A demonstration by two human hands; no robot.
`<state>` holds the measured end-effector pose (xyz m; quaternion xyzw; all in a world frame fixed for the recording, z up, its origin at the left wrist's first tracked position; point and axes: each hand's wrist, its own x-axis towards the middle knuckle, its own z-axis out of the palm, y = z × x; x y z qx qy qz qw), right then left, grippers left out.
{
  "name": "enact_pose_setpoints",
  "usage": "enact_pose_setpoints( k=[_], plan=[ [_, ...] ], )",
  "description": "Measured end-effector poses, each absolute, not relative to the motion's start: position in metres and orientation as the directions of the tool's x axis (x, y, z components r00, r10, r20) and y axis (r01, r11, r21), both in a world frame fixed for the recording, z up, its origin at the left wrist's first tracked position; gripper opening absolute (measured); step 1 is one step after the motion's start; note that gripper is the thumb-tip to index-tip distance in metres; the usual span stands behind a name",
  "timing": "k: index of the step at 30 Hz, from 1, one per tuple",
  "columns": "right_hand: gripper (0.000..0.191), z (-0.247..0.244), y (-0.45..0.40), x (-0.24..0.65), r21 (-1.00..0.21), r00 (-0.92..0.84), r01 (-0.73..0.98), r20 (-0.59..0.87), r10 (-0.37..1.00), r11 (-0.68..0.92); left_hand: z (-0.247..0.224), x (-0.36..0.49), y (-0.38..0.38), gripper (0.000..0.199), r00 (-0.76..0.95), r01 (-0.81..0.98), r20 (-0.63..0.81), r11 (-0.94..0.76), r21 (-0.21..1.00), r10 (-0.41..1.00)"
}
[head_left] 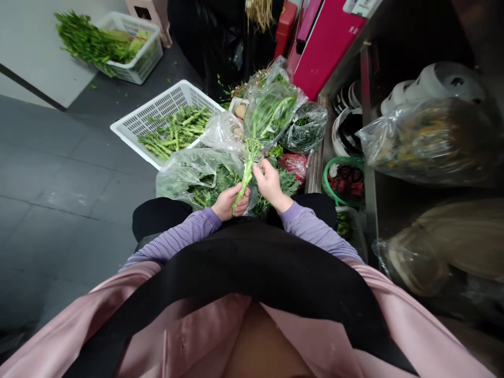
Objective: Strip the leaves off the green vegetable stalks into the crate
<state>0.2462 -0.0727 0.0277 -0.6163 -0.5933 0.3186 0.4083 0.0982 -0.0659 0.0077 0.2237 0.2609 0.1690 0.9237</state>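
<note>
My left hand point(230, 201) is closed round the lower stalk of a broccolini stem point(247, 170), which tilts up with its green head away from me. Close beside the upper stalk, my right hand point(270, 181) has its fingers curled in a pinch. What sits between those fingertips is too small to make out. Below and beyond both hands, an open clear plastic bag point(185, 170) holds leafy green stems. To the far left of the hands, a white slotted basket point(132, 128) contains a pile of trimmed broccolini point(177, 131).
Bagged greens point(271, 110) and a dark green bag point(305, 128) lie beyond my right hand. A green basket point(326, 181) stands by the metal shelf point(372, 157) at right. Another white basket point(147, 55) with leafy vegetables is at the back left.
</note>
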Motion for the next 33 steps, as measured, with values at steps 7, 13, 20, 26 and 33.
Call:
enact_pose_setpoints(
  k=[7,13,20,26,33],
  plan=[
    [0.038,0.014,-0.087,0.285,-0.302,0.226,0.898,-0.310,0.924,-0.321,0.013,0.097,-0.065,0.033,0.648,-0.144,-0.400,0.621,0.771,0.648],
    [0.043,0.029,-0.057,0.303,-0.848,0.254,0.494,-0.072,0.964,-0.194,0.011,0.105,-0.076,0.040,0.597,0.077,-0.378,0.419,0.905,0.707],
    [0.042,0.037,-0.058,0.264,-0.962,0.293,-0.244,-0.192,0.937,-0.121,0.008,0.104,-0.081,0.038,0.655,-0.016,-0.370,0.501,0.865,0.659],
    [0.024,0.037,-0.063,0.252,-0.747,0.222,-0.634,-0.425,0.877,-0.201,0.008,0.100,-0.082,0.034,0.860,-0.093,-0.351,0.789,0.607,0.371],
    [0.010,0.018,-0.061,0.279,-0.959,0.485,-0.167,-0.282,0.827,-0.229,0.012,0.098,-0.080,0.041,0.932,-0.038,-0.319,0.922,0.386,0.172]
  ],
)
